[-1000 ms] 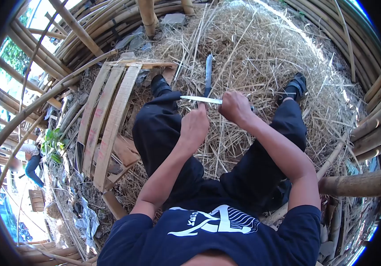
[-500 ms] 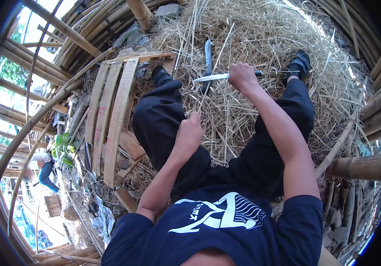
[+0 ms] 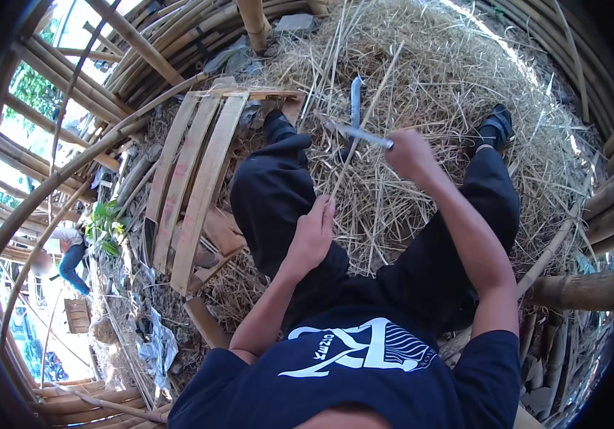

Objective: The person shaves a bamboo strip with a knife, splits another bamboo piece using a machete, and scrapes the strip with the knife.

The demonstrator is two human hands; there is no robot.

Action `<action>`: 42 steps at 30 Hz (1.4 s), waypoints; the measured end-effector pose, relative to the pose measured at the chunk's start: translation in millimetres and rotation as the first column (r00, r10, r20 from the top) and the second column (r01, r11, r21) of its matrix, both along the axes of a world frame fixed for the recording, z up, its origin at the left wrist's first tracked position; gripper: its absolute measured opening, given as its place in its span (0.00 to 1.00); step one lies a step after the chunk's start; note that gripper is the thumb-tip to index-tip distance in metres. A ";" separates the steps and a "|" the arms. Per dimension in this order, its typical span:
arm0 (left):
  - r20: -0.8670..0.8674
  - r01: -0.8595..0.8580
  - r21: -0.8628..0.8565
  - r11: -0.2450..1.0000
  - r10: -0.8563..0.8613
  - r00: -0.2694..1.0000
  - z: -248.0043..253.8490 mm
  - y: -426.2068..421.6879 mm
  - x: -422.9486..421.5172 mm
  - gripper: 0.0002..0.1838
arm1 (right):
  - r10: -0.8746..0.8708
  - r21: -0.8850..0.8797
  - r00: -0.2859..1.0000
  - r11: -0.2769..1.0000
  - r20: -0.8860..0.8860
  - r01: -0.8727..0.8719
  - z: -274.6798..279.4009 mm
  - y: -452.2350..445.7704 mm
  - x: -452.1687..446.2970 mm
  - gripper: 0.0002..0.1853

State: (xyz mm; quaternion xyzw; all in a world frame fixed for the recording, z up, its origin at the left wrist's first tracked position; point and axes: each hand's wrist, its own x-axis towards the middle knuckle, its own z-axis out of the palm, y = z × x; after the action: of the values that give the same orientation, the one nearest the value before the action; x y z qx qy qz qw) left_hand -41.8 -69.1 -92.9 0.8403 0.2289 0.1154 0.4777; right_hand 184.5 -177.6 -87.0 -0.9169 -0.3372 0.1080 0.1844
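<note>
My left hand (image 3: 313,232) is closed on the lower end of a thin bamboo strip (image 3: 367,114), which slants up and to the right between my legs. My right hand (image 3: 412,154) grips a knife (image 3: 367,136); its blade points left and crosses the strip, though whether they touch I cannot tell. Behind the strip a second blade (image 3: 355,104) stands up from the straw, its lower part near a dark object that is partly hidden.
Straw and thin shavings (image 3: 428,79) cover the ground around my feet. A slatted wooden crate (image 3: 203,182) lies left of my left leg. Bamboo poles (image 3: 578,288) surround the spot. Another person (image 3: 71,261) is visible far off at the left.
My hands have moved apart from one second ago. The strip now shows at full length above my left hand, and the knife in my right hand has turned, its tip pointing up and left.
</note>
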 end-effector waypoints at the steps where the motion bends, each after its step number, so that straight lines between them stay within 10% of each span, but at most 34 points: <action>1: -0.004 -0.009 -0.016 1.000 0.009 1.000 4.9 0.7 5.2 0.12 | 0.060 0.013 0.997 0.998 -0.053 -0.059 -9.7 2.4 -11.0 0.13; 16: 0.045 0.077 0.242 0.967 -0.090 0.995 -13.5 7.5 45.5 0.11 | 0.141 0.047 0.984 0.988 0.112 -0.147 -38.5 19.1 -25.4 0.11; 24: -0.153 0.034 0.137 0.990 -0.012 0.988 -5.0 6.0 39.5 0.10 | 0.148 -0.043 0.980 0.989 0.137 -0.143 -64.5 32.8 -6.4 0.11; 25: -0.157 0.034 0.135 0.990 -0.013 0.988 -13.1 1.0 33.6 0.10 | -0.113 -0.042 0.992 0.992 0.050 0.115 -55.1 29.5 0.8 0.11; 42: -0.099 0.059 0.154 0.986 -0.044 0.994 -4.1 -7.2 -20.4 0.14 | 0.029 -0.115 0.990 0.993 0.138 -0.013 -53.6 16.6 33.2 0.12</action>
State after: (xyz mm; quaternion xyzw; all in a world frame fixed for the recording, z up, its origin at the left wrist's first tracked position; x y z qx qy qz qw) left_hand -62.1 -76.3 -97.0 0.8856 0.2197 0.0803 0.4013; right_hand 217.7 -161.0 -140.7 -0.9276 -0.3522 0.0645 0.1065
